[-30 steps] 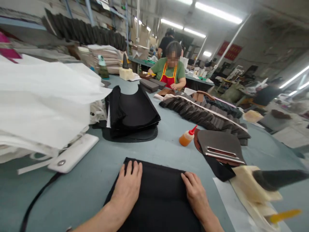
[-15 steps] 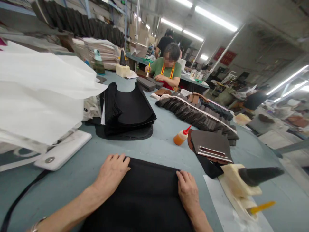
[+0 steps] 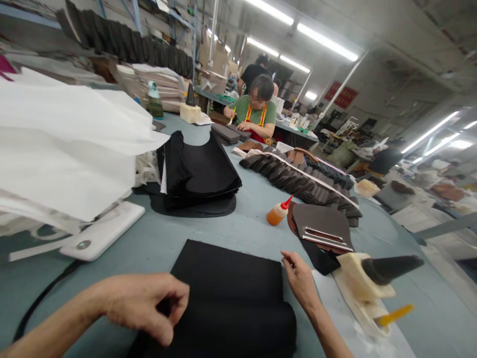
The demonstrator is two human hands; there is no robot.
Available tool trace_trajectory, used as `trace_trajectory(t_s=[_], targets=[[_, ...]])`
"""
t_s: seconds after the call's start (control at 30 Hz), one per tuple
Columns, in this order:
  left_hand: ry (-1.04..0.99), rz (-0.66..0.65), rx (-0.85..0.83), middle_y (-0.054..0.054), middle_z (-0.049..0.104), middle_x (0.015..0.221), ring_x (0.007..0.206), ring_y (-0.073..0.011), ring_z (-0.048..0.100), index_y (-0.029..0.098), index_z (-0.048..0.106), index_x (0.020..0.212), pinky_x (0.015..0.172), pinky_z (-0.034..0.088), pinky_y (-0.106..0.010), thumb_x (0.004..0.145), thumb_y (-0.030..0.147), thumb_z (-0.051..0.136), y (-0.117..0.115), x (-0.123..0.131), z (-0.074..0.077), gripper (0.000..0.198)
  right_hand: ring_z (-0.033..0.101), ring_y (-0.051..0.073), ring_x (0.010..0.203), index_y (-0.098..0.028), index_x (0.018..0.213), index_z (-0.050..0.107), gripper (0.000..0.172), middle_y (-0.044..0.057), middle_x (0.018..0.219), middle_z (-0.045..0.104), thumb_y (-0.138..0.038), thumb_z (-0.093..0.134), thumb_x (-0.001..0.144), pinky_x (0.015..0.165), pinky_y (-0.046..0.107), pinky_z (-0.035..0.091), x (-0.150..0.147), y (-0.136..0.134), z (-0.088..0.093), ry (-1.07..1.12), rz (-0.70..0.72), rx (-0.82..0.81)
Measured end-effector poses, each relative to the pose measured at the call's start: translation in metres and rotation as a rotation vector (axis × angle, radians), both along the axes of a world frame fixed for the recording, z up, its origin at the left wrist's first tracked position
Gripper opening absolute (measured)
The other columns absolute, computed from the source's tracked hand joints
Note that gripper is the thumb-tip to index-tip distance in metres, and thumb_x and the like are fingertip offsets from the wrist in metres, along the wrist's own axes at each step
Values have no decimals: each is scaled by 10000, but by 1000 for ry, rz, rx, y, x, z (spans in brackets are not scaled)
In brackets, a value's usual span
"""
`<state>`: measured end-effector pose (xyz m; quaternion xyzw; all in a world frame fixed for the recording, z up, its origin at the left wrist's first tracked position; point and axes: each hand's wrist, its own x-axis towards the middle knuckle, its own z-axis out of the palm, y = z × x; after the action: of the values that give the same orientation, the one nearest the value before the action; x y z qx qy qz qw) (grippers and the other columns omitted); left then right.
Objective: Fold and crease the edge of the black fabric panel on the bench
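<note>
Folding the black fabric [image 3: 227, 273] on the worktop [image 3: 249, 223] seems in hand: the left hand [image 3: 152, 303] curls over its left side, grip unclear; the right hand [image 3: 298, 281], loosely parted, seems empty beside the far corner. Next calls for even edges.

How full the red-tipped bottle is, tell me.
Partly full, apparently: the bottle is orange low down and paler beneath its red tip.
</note>
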<state>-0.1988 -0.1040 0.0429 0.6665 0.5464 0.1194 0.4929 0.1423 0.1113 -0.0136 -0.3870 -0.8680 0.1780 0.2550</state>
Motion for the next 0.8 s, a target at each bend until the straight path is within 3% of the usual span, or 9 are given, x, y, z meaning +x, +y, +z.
trace_trajectory(t_s=[0.1,0.17,0.3,0.43,0.53,0.6,0.67,0.73,0.8], targets=[[257,347,171,-28,650,1058,954,-177,597,222,604,990,837,457,-311,873,287,465,1,4,-18,193,635,182,847,-202,1002,654,187,54,914,665,-194,487,918,777,318,526,-46,-18,10,-117,285,-109],[528,469,315,-59,627,1042,935,-203,588,205,598,945,837,437,-365,899,215,368,7,6,-33,235,620,180,870,-201,1040,643,184,56,946,650,-165,528,900,792,317,528,-83,-36,13,-181,444,-124],[774,376,418,-53,634,952,863,-217,594,206,597,887,784,427,-384,880,105,315,13,11,-50,300,568,218,942,-159,1138,595,281,96,1014,608,-150,598,858,830,361,528,-137,-60,7,-246,592,-14],[905,292,496,-111,652,949,893,-234,602,162,611,911,797,419,-394,862,53,302,8,21,-46,331,517,253,987,-126,1221,526,383,141,1098,557,-173,611,851,850,426,510,-147,-64,-6,-211,535,81],[800,383,408,-94,666,836,795,-245,626,163,577,961,788,424,-431,922,176,282,1,27,-40,298,496,268,1036,-168,1036,580,186,134,1149,537,-171,605,853,866,459,473,-137,-60,-9,-117,509,137],[564,533,294,-51,669,795,764,-241,646,195,525,994,783,443,-431,938,330,322,1,26,-40,250,510,257,1026,-177,921,561,112,113,1122,555,-188,635,837,880,459,451,-134,-59,-7,-52,559,128],[237,702,227,-30,678,865,820,-228,666,222,466,1041,780,478,-393,879,421,460,9,22,-48,256,542,238,932,-175,929,535,232,89,1017,591,-271,703,800,848,447,454,-136,-59,-5,-26,574,76],[-50,841,263,-41,666,1007,929,-211,663,235,405,1130,821,506,-369,802,388,575,21,15,-61,400,555,232,857,-156,1054,518,420,80,951,610,-342,752,758,808,439,463,-145,-60,-7,-31,516,34],[-163,930,343,-52,647,1071,979,-196,651,231,373,1199,890,509,-385,791,337,582,35,7,-75,470,564,240,866,-136,1214,466,578,92,969,620,-333,757,755,809,437,466,-157,-61,-11,-34,441,9]])
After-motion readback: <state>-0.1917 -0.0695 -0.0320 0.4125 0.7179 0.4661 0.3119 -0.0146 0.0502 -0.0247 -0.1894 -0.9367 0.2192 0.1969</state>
